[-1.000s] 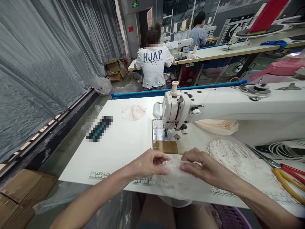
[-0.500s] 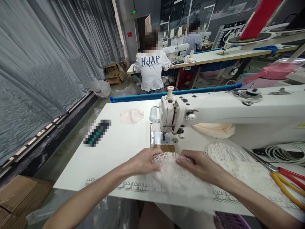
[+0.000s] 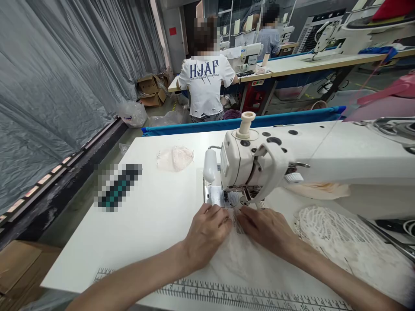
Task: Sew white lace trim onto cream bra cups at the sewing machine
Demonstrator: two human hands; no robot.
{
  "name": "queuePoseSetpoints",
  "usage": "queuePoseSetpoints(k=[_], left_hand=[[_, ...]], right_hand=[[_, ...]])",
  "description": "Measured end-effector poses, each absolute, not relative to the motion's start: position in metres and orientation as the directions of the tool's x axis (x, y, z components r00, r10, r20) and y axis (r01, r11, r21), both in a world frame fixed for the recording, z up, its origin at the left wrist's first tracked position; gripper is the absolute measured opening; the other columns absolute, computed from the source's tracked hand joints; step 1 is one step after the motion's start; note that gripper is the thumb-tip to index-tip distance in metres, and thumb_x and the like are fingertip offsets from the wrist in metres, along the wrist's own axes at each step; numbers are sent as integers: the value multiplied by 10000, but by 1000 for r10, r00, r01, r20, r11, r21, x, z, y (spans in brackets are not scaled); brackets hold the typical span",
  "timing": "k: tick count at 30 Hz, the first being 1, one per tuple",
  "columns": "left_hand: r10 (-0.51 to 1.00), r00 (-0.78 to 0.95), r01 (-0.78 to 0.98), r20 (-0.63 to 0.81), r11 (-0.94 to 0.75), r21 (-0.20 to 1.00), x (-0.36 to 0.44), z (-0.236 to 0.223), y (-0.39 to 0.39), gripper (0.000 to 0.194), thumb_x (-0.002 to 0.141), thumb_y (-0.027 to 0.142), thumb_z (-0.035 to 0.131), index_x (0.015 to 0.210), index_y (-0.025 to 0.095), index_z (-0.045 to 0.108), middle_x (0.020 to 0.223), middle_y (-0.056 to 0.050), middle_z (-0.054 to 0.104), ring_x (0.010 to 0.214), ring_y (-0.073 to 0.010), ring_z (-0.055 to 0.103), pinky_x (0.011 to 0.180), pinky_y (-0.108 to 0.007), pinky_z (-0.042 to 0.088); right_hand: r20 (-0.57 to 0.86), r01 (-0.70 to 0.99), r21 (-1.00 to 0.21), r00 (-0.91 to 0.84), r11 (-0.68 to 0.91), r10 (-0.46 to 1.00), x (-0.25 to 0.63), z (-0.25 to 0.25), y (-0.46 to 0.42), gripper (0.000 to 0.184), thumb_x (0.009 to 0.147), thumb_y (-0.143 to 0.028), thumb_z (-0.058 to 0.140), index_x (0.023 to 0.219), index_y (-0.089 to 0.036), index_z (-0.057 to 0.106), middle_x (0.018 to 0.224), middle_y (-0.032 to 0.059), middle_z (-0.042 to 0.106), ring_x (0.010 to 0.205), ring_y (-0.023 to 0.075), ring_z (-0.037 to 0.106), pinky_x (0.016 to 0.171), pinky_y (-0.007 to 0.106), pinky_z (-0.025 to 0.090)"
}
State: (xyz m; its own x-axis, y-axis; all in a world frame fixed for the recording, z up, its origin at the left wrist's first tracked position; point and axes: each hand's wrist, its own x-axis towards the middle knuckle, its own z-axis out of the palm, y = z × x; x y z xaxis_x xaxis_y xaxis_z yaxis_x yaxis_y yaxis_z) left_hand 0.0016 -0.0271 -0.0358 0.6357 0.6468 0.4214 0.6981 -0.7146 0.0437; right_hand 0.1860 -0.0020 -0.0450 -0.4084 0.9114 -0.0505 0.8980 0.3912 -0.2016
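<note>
Just in front of the needle area of a white sewing machine (image 3: 246,162), a sheer white piece of lace fabric (image 3: 238,255) lies on the table. My left hand (image 3: 209,231) has its fingers closed on the fabric's left side, close to the metal needle plate (image 3: 214,196). Opposite it, my right hand (image 3: 264,229) grips the same fabric, fingers curled and thumb side inward. Only a narrow strip of fabric shows between the two hands. The fabric's far edge is partly hidden by my fingers and the machine head.
To the right lie a pile of white netted lace (image 3: 337,237) and scissors (image 3: 389,237), partly cut off. A small pale lace piece (image 3: 177,158) rests at the back left. A printed ruler (image 3: 227,296) runs along the table's front. Ahead, a person in a white shirt (image 3: 207,86) sits at another machine.
Both hands have moved the lace fabric forward to the needle plate, and the fabric now lies flatter. The view has shifted nearer the machine; the brown patch by the plate no longer shows.
</note>
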Motion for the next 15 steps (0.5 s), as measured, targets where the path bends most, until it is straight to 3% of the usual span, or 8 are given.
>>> queuePoseSetpoints(k=[3, 6, 8, 10, 13, 15], left_hand=[[656, 660, 695, 367, -718, 34, 1, -42, -24, 195, 892, 41, 401, 930, 140, 564, 956, -41, 651, 874, -150, 573, 757, -318, 443], [664, 665, 701, 343, -713, 22, 0, -44, -22, 222, 900, 27, 374, 994, 136, 544, 1018, -41, 650, 895, -146, 575, 763, -323, 439], [668, 672, 701, 320, -713, 15, -1, -43, -21, 239, 899, 17, 366, 1043, 130, 520, 1052, -45, 641, 912, -152, 574, 760, -331, 433], [674, 676, 703, 297, -711, 15, -1, -43, -22, 254, 899, 19, 361, 1085, 133, 492, 1086, -52, 627, 934, -163, 570, 759, -344, 423], [696, 668, 719, 264, -695, 15, -1, -41, -22, 295, 893, 5, 333, 1120, 147, 458, 1103, -62, 608, 954, -182, 557, 753, -361, 405], [722, 646, 744, 248, -668, 8, 0, -41, -21, 324, 869, -21, 323, 1119, 143, 447, 1083, -72, 597, 956, -199, 546, 742, -365, 391]], right_hand=[[-30, 900, -139, -421, 413, 907, 185, -45, 1, 300, 899, -256, 391, 659, -194, 560, 476, 18, 560, 429, 164, 540, 430, 257, 137], [93, 885, -38, -460, 464, 883, 188, -41, 1, 247, 905, -248, 411, 796, -177, 620, 487, 35, 585, 450, 179, 553, 441, 258, 210], [238, 844, 44, -528, 534, 815, 192, -39, -3, 224, 903, -186, 411, 942, -141, 627, 569, 72, 633, 560, 218, 597, 498, 285, 312], [369, 739, 93, -648, 667, 667, 195, -39, -11, 264, 901, -103, 382, 1057, -117, 595, 783, 118, 691, 747, 245, 625, 624, 340, 400], [458, 589, 58, -733, 806, 503, 197, -41, -22, 296, 902, -39, 350, 1040, -139, 592, 1031, 116, 671, 893, 220, 604, 757, 375, 424], [439, 598, 27, -727, 801, 528, 197, -43, -24, 303, 907, -34, 339, 992, -143, 608, 1038, 108, 671, 861, 209, 608, 722, 364, 429]])
